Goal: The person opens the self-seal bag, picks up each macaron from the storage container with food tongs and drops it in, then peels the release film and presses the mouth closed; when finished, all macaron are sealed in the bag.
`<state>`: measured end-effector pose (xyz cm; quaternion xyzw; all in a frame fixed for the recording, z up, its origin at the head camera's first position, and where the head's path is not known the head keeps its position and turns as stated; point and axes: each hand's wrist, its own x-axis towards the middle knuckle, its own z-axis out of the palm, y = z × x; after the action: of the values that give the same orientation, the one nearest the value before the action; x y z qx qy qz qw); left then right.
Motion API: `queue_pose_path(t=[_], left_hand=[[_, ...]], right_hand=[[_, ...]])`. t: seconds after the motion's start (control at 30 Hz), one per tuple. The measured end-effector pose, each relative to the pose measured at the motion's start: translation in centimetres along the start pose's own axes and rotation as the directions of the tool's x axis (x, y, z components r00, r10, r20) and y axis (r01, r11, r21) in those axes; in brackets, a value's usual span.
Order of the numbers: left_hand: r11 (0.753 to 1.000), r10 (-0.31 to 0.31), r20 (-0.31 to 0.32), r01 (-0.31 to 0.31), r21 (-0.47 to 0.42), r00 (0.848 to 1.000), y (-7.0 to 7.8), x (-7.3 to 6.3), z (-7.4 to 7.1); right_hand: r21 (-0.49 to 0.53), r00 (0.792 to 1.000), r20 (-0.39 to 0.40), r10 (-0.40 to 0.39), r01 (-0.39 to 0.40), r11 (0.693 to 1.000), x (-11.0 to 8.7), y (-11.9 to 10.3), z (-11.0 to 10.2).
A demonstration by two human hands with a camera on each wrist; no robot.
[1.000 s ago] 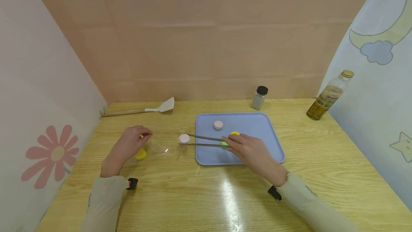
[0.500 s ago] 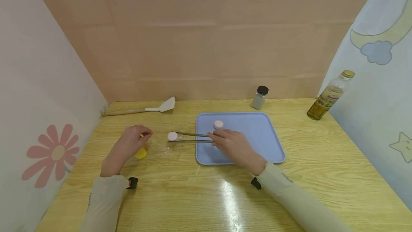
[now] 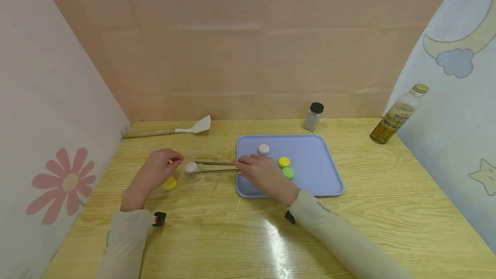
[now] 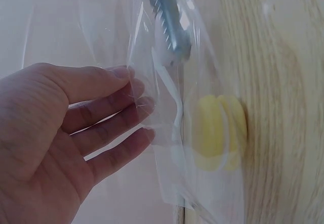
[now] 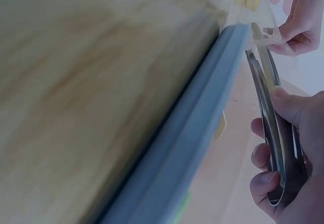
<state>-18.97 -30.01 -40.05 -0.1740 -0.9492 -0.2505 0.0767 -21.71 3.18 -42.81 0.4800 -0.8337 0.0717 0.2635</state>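
Note:
My left hand (image 3: 152,176) pinches the edge of a clear plastic bag (image 4: 169,181) at the table's left. Low in the bag lies a yellow macaron (image 4: 218,133), on edge in the left wrist view. My right hand (image 3: 267,178) grips metal tongs (image 5: 268,97), which point left over the tray's left edge. Between their tips is a pale pink macaron (image 3: 190,167), inside the bag's clear film, close to my left fingertips. The blue tray (image 3: 314,184) holds another pink macaron (image 3: 263,149), a yellow macaron (image 3: 284,162) and a green macaron (image 3: 288,173).
A white spatula (image 3: 200,125) with a wooden handle lies at the back left. Behind the tray stands a small black-capped jar (image 3: 311,117). An oil bottle (image 3: 397,115) stands at the back right, beside the side wall.
My right hand has moved left with the tongs, carrying the pink macaron deeper into the bag. The yellow and green macarons on the tray have come into view. My left hand has stayed put.

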Motion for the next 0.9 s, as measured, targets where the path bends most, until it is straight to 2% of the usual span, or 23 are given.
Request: queue_pose_path(t=[0.17, 0.6, 0.9], left_hand=[[1.0, 0.01, -0.009, -0.01, 0.004, 1.0, 0.2, 0.1, -0.1], [1.0, -0.001, 0.004, 0.001, 0.002, 1.0, -0.1, 0.1, -0.1], [1.0, -0.009, 0.02, 0.009, -0.001, 1.0, -0.1, 0.1, -0.2]], right_hand=[[-0.024, 0.999, 0.052, 0.003, -0.001, 1.0, 1.1, -0.4, 0.3], [0.07, 0.986, 0.164, -0.009, -0.003, 0.998, 3.3, -1.4, 1.0], [0.062, 0.972, 0.233, 0.018, -0.033, 0.998, 4.6, -2.2, 0.9]])
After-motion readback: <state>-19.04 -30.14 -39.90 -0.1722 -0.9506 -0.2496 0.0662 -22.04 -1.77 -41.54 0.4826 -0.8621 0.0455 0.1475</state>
